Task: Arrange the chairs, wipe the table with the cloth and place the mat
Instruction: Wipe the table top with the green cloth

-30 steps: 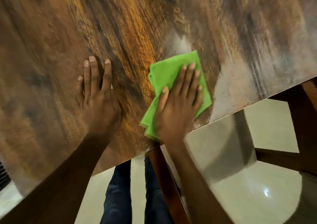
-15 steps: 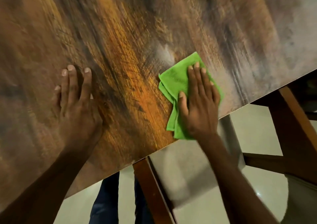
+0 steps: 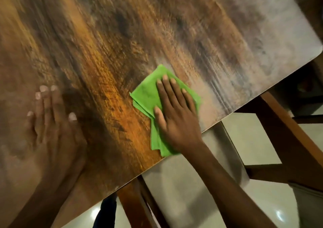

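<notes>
The right hand presses the cloth flat, fingers straight, at frame centre; unwiped table extends upper right. The left hand rests flat and empty at left.

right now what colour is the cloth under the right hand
Bright green, seen in the head view: the cloth lies folded under the right hand.

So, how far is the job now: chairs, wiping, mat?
Wiping is in hand: the right hand presses the folded green cloth flat on the wooden table near its edge, while the left hand rests flat on the top. No mat is in view, so placing it looks left. Whether the chairs are arranged cannot be told from this view.
</notes>
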### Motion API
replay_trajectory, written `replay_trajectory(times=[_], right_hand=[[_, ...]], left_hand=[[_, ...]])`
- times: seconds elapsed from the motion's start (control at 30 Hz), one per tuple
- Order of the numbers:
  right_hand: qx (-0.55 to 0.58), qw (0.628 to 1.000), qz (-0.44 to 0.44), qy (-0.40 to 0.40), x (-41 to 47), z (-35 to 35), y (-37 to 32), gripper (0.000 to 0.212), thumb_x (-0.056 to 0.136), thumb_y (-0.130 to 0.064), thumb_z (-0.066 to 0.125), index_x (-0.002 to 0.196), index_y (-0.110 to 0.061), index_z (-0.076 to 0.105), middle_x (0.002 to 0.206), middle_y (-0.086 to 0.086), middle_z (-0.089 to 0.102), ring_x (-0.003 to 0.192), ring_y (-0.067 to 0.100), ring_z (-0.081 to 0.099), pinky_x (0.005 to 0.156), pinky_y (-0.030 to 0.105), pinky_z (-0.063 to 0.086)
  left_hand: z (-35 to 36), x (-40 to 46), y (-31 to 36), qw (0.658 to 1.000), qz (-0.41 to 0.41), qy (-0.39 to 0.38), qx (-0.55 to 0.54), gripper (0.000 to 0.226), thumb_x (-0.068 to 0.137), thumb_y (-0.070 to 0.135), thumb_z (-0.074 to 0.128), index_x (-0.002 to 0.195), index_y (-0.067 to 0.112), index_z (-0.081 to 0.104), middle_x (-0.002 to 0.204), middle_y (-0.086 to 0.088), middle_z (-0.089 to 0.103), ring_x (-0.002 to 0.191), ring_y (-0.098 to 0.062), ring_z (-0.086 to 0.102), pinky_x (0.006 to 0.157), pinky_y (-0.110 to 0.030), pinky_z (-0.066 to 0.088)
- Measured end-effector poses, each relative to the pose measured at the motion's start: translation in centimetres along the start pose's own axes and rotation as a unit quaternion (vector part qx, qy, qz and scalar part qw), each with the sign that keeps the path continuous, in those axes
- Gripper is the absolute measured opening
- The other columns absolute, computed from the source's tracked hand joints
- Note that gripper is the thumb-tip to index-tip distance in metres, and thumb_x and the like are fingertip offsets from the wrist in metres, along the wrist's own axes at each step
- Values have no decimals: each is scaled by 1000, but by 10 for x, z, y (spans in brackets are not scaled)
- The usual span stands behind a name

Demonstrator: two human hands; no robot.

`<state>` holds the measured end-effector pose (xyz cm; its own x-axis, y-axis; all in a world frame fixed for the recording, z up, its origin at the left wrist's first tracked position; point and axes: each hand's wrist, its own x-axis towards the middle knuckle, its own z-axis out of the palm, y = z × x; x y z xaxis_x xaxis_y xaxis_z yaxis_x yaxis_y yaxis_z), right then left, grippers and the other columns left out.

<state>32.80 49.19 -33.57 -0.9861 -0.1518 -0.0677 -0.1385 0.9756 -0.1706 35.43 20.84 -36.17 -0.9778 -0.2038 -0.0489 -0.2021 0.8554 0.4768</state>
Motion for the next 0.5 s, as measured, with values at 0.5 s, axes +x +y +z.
replay_trajectory(times=[0.5], right_hand=[[-9, 1000, -4, 11, 138, -13, 23, 65, 115, -47, 28, 174, -23, 14, 182, -3, 7, 168, 14, 4, 135, 41, 10]], left_hand=[[82, 31, 157, 992, 99, 5, 81, 70, 115, 40, 19, 172, 3, 3, 181, -16, 4, 169, -27, 3, 137, -45, 15]])
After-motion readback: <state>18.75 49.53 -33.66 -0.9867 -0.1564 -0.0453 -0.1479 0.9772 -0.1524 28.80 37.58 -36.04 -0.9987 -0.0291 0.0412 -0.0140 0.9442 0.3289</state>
